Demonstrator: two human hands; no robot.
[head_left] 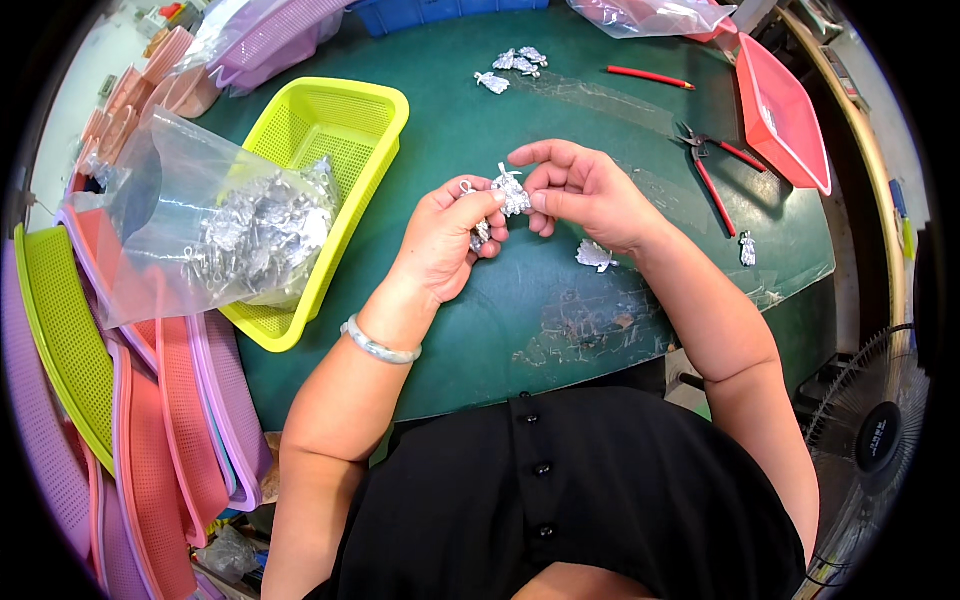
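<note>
Above the middle of the table, my left hand is closed around small silver metal castings. One silver metal casting stands up between its thumb and fingers, and another piece shows lower in the palm. A small loop sticks out by the index finger. My right hand pinches the right side of the upper casting with thumb and fingers; the other fingers are curled. Just below my right hand a loose silver casting lies on the green table mat.
At left, a clear bag of silver pieces rests in a yellow-green basket. Several castings and a red pencil lie farther back. Red-handled pliers, another casting and a pink tray are at right. A fan stands lower right.
</note>
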